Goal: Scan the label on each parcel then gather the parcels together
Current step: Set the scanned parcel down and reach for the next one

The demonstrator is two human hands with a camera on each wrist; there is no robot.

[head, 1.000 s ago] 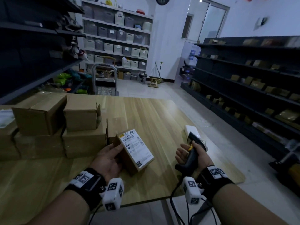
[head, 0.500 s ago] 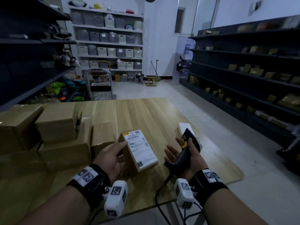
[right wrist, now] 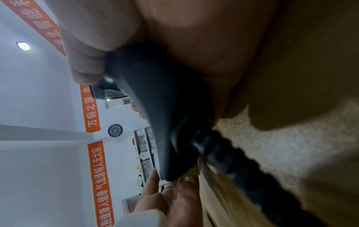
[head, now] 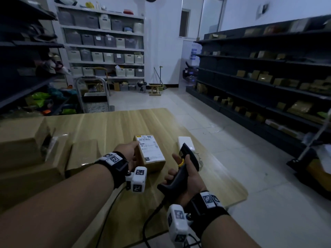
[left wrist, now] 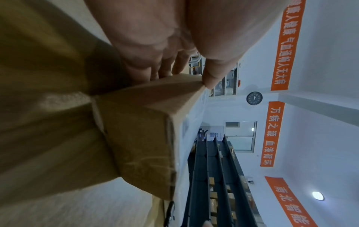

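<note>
A small cardboard parcel (head: 150, 153) with a white shipping label on top stands on the wooden table (head: 114, 126), and my left hand (head: 129, 151) grips its left side. The left wrist view shows the thumb on the upper edge of the parcel (left wrist: 143, 138) and the fingers behind it. My right hand (head: 186, 174) holds a black barcode scanner (head: 186, 163) by its handle, just right of the parcel. The scanner (right wrist: 165, 122) fills the right wrist view, with its cable running off the table. A stack of brown parcels (head: 30, 154) sits at the left.
A white flat box (head: 185, 143) lies on the table behind the scanner. Dark shelving (head: 265, 83) with small boxes lines the right aisle. A metal trolley (head: 93, 97) stands beyond the table's far edge. The table's right edge is close to my right wrist.
The parcel's label face has turned from tilted toward me to lying flatter and square on the table. My left hand still grips it; the scanner in my right hand has stayed beside it.
</note>
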